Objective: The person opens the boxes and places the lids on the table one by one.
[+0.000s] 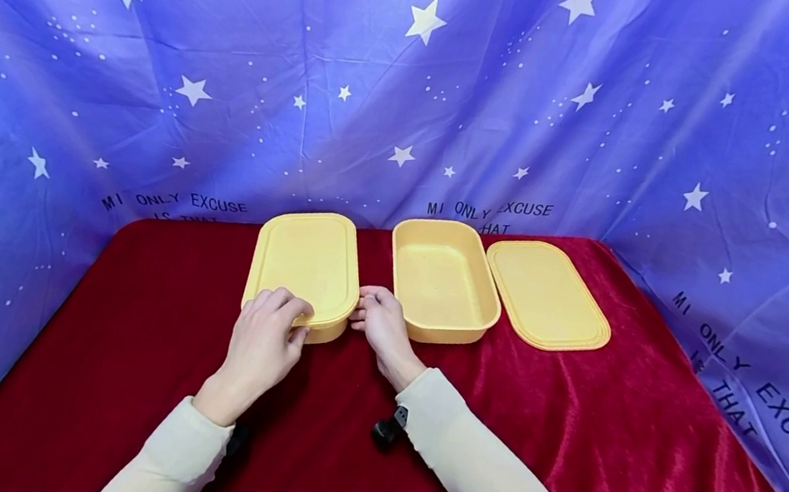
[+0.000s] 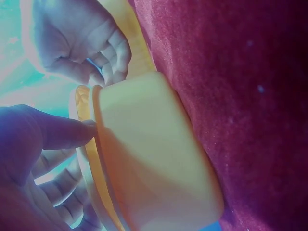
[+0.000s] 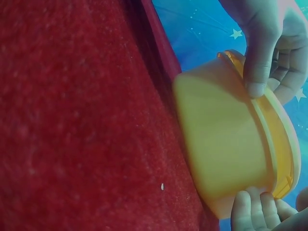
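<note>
A yellow rectangular container (image 3: 221, 125) stands on the red cloth with its yellow lid (image 1: 305, 259) on top. In both wrist views a gap shows between the lid's edge and the container's rim along the near end. My left hand (image 1: 265, 341) grips the lid at its near edge, thumb at the front and fingers over the top. My right hand (image 1: 386, 329) is at the container's near right corner, its fingertips against the side wall. A second yellow container (image 1: 447, 274), uncovered and with nothing inside, stands just right of that hand.
Another yellow lid (image 1: 549, 295) lies flat at the right, beside the uncovered container. Red velvet cloth (image 1: 146, 346) covers the table. A blue curtain (image 1: 359, 65) with stars hangs behind and at both sides.
</note>
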